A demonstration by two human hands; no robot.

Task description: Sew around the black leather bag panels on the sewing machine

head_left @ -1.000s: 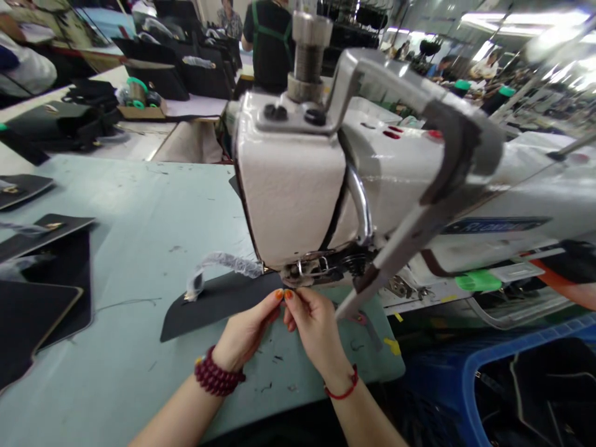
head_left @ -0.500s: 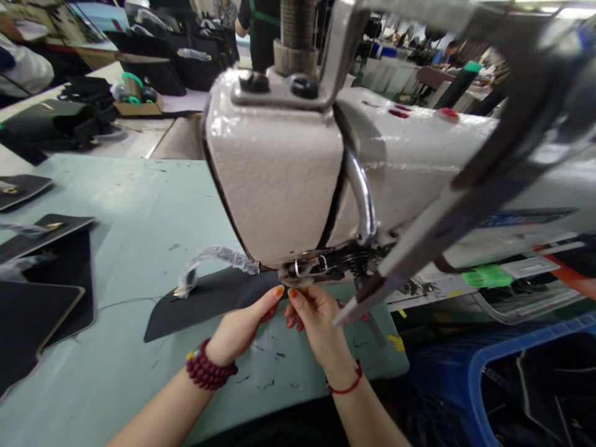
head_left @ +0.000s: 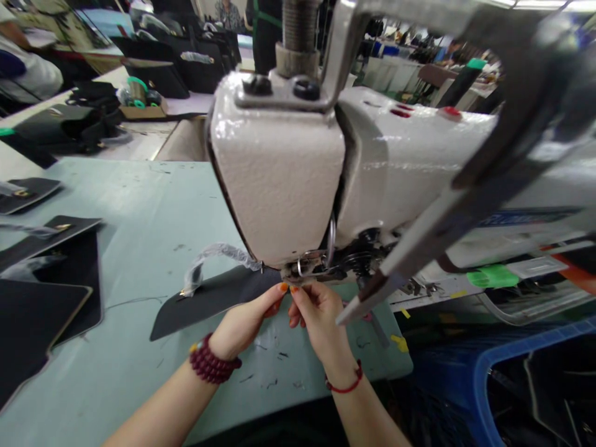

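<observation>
A black panel (head_left: pixel 209 301) with a plastic-wrapped handle (head_left: pixel 218 250) lies on the pale green table, its right end beneath the head of a sewing machine (head_left: pixel 279 180). My left hand (head_left: pixel 251 320), with a dark red bead bracelet, pinches at the panel's near edge, just below the needle area. Close beside it, thumb tips almost touching, my right hand (head_left: pixel 321 316) has its fingers curled together; what they hold is too small to make out. The needle and presser foot are mostly hidden behind the machine head and fingertips.
More black panels (head_left: pixel 37 329) with wrapped handles lie at the left of the table (head_left: pixel 139 205). A blue basket (head_left: pixel 479 379) with dark pieces stands at the lower right. A grey bar crosses in front of the machine. Black bags and people are farther back.
The curved metal lever on the machine head has moved down. The view has shifted slightly; both hands keep nearly the same place and pose at the panel's edge.
</observation>
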